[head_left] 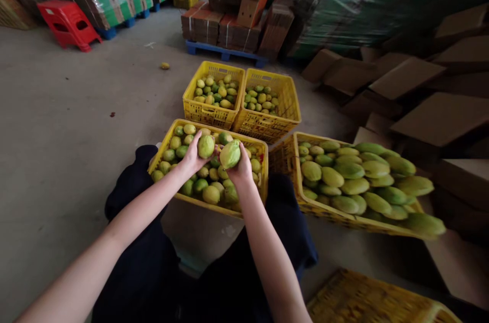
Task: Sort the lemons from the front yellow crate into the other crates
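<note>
A round green-yellow fruit sits in my left hand, with the fingers closed around its side. My right hand grips a paler, bumpy green fruit from the right. The two fruits are close together but apart, held above a yellow plastic crate of similar round green and yellow fruits. That crate stands before my knees. Some of its fruits are hidden behind my hands. The exact kind of fruit cannot be told.
Two yellow crates with smaller fruits stand behind. On the right, another crate is heaped with long green fruits. Flattened cartons lie farther right. A yellow crate is at lower right, a red stool at left.
</note>
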The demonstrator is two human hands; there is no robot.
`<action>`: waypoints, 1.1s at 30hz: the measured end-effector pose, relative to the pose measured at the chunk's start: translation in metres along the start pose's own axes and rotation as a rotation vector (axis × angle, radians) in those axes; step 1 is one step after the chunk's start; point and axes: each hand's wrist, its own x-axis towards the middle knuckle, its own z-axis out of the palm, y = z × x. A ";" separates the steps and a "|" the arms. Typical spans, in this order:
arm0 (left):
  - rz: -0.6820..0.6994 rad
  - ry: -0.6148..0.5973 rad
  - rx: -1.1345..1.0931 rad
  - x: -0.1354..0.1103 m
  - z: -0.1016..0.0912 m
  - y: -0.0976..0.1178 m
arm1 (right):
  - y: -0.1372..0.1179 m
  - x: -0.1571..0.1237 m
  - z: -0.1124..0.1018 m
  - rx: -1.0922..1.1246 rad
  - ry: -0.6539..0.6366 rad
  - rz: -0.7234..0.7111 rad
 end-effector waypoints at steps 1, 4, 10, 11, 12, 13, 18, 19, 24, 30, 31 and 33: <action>0.021 -0.019 0.008 -0.003 0.002 0.001 | 0.001 0.000 0.000 0.011 0.019 -0.019; 0.003 -0.094 0.029 -0.011 0.008 0.004 | 0.004 0.000 -0.002 0.040 0.074 -0.075; 0.033 0.010 -0.088 -0.006 0.006 -0.001 | 0.000 0.008 -0.017 0.099 0.035 0.028; 0.051 0.042 -0.118 -0.004 0.004 -0.002 | 0.000 0.009 -0.020 0.110 0.046 0.039; 0.068 0.069 -0.141 -0.001 0.001 -0.002 | 0.000 0.010 -0.022 0.118 0.070 0.044; 0.084 0.101 -0.156 0.001 -0.001 -0.002 | 0.001 0.010 -0.023 0.125 0.102 0.045; 0.066 0.178 -0.201 0.007 -0.008 -0.001 | 0.004 0.007 -0.022 0.141 0.129 0.022; 0.050 0.149 -0.211 0.007 -0.007 -0.001 | 0.004 0.006 -0.020 0.142 0.104 0.015; 0.033 -0.021 -0.150 -0.005 0.003 0.001 | 0.006 0.001 -0.013 0.095 -0.022 -0.086; 0.072 -0.119 -0.003 -0.020 0.012 0.004 | 0.023 -0.004 -0.010 -0.219 -0.015 -0.571; 0.065 -0.129 0.009 -0.020 0.012 0.004 | 0.025 -0.006 -0.010 -0.244 -0.042 -0.595; 0.038 -0.141 0.006 -0.018 0.010 0.003 | 0.024 -0.007 -0.009 -0.218 -0.065 -0.525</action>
